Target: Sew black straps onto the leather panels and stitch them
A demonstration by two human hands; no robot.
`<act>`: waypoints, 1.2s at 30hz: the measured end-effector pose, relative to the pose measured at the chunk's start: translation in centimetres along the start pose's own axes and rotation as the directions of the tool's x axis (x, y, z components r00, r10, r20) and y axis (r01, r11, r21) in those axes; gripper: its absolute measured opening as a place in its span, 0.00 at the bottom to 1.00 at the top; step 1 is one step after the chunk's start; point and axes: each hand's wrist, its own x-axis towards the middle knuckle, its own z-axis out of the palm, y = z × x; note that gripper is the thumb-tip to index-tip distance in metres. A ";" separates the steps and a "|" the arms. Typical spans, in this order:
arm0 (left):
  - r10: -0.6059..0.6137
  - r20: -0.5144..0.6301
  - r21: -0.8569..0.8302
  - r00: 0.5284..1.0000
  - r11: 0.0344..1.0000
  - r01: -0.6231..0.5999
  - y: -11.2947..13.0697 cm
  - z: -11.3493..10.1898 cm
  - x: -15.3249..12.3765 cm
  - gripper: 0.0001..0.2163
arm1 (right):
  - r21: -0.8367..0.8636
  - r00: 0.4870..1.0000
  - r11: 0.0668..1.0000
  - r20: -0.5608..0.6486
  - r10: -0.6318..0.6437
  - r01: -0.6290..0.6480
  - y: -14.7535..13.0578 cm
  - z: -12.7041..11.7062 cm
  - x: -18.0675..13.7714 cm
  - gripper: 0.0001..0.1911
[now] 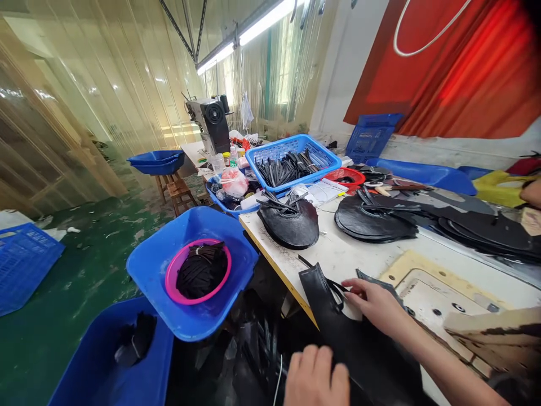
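A black leather piece with a cut-out neck lies across the front of the white table and hangs over its edge. My right hand is closed at the cut-out, with thumb and fingers pinching a thin black strap that loops over the leather. Low in the view, my left hand is beside the leather's left edge. Its fingers are bent and smeared by motion, and whether they grip anything is hidden. Stacked round black leather pieces with straps on top sit farther back on the table.
A blue tub on the left holds a pink basin of black strips. A blue basket of black strips stands behind the stacks, near a sewing machine. A machine bed is set into the table at right.
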 end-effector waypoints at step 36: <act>-0.072 0.389 -0.353 0.918 0.909 0.220 0.0 3.6 11.2 0.16 | 0.049 0.979 0.979 -0.065 -0.194 0.197 0.8 0.0 -1.9 0.12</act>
